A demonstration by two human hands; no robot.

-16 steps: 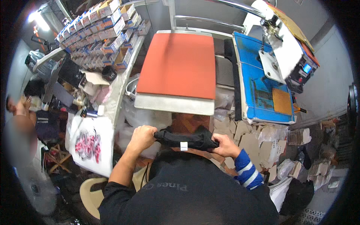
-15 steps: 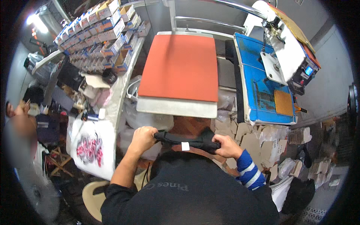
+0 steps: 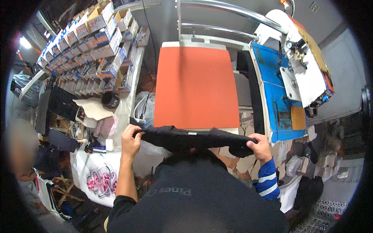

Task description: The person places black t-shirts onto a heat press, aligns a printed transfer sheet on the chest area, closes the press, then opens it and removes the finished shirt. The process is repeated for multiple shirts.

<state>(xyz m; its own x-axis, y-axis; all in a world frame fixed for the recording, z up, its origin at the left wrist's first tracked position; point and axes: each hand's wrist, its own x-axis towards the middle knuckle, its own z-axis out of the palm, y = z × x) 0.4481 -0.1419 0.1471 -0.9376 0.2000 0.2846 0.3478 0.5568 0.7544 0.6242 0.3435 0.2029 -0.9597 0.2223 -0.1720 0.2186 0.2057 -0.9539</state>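
Observation:
A black garment [image 3: 190,139] with a small white label at its neckline is stretched sideways between my two hands. My left hand [image 3: 131,139] is closed on its left end, thumb on top. My right hand [image 3: 259,147], below a blue sleeve with white stripes, pinches the right end. The garment hangs at the near edge of an orange-red heat press pad [image 3: 196,87], covering part of that edge. Whether cloth touches the pad, I cannot tell. To the right of the pad is the blue-covered press plate [image 3: 272,85], joined to a white machine head [image 3: 301,58].
Stacked small cardboard boxes [image 3: 97,42] stand on the left table. A white sheet with a pink and grey print [image 3: 101,180] hangs at its near end. Another person [image 3: 21,151] is at far left. Flattened cardboard [image 3: 244,163] and plastic lie below on the right.
My hands have moved apart and slightly upward, spreading the black garment from a bunched strip into a wide one. The view has shifted, and the orange pad appears nearer.

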